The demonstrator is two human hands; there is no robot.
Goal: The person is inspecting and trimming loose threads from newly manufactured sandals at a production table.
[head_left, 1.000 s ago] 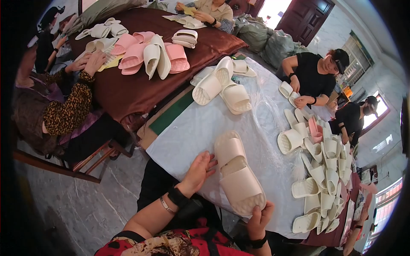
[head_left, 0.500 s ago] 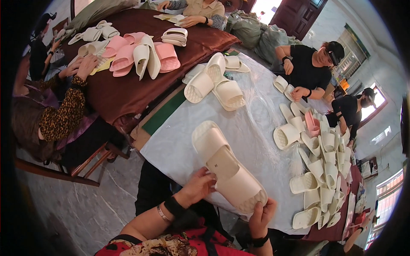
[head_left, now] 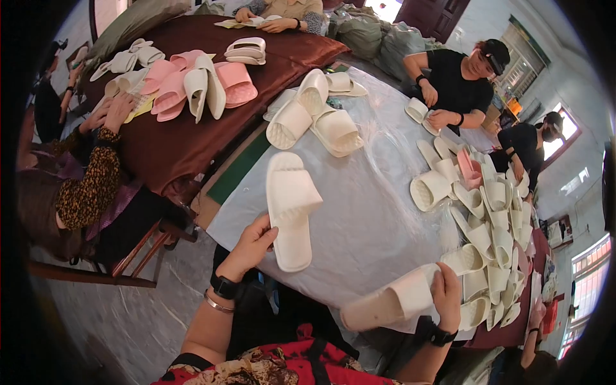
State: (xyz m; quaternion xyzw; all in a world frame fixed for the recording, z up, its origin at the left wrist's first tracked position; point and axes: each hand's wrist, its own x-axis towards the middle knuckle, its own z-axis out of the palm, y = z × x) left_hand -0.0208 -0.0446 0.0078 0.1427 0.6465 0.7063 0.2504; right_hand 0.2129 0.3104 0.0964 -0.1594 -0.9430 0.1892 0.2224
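Observation:
My left hand [head_left: 249, 249] grips a cream slipper [head_left: 292, 205] by its side edge, thumb on top, and holds it upright with its strap facing right. At the lower right, my right hand [head_left: 447, 296] is closed around the strap end of a second cream slipper [head_left: 391, 300], whose heel points left and is slightly blurred. The two slippers are apart, both above the white plastic-covered table [head_left: 346, 237].
Beyond my hands lie several cream slippers [head_left: 337, 131]. A heap of cream slippers [head_left: 497, 224], one pink slipper [head_left: 469, 168] among it, covers the right side. Co-workers sit around, one in a black shirt [head_left: 462, 83]. Pink slippers [head_left: 236, 85] lie on the brown-covered table [head_left: 154, 144].
The two slippers, held together end to end before, are now separated. My left hand has moved left with one; my right hand has moved right with the other.

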